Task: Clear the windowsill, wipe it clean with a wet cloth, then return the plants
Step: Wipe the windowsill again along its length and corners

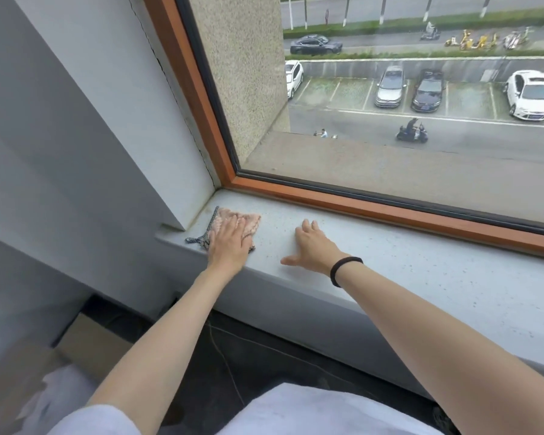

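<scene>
A pale grey speckled windowsill (pixel 421 277) runs from the left corner to the right edge of the view. A pinkish cloth (pixel 248 219) with a dark patterned border lies flat near the sill's left end. My left hand (pixel 228 243) presses on the cloth with straight fingers. My right hand (pixel 311 246), with a black band on its wrist, rests flat on the bare sill just to the right of the cloth. No plants are in view.
An orange-brown window frame (pixel 374 205) borders the sill at the back, with glass above it. A grey wall (pixel 76 136) meets the sill's left end. A cardboard box (pixel 88 343) stands on the dark floor below left.
</scene>
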Demonstrator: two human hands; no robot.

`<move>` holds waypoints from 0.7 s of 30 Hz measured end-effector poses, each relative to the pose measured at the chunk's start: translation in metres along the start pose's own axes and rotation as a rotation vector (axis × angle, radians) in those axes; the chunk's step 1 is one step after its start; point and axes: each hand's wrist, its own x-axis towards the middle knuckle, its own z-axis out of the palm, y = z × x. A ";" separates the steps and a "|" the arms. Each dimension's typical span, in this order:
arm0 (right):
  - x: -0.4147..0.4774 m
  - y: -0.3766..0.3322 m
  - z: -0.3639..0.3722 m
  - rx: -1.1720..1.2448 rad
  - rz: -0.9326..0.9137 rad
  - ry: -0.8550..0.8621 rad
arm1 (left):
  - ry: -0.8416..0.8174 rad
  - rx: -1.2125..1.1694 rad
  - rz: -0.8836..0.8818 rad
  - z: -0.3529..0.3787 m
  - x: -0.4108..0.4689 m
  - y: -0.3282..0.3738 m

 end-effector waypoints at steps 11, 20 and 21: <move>0.001 -0.004 0.007 0.059 0.041 0.049 | -0.015 0.004 -0.089 -0.008 0.045 -0.018; 0.002 -0.005 0.004 0.063 0.027 0.015 | -0.012 -0.090 0.081 -0.011 0.009 -0.050; 0.001 -0.005 0.003 0.060 0.030 0.015 | -0.020 -0.070 0.039 -0.011 0.025 -0.045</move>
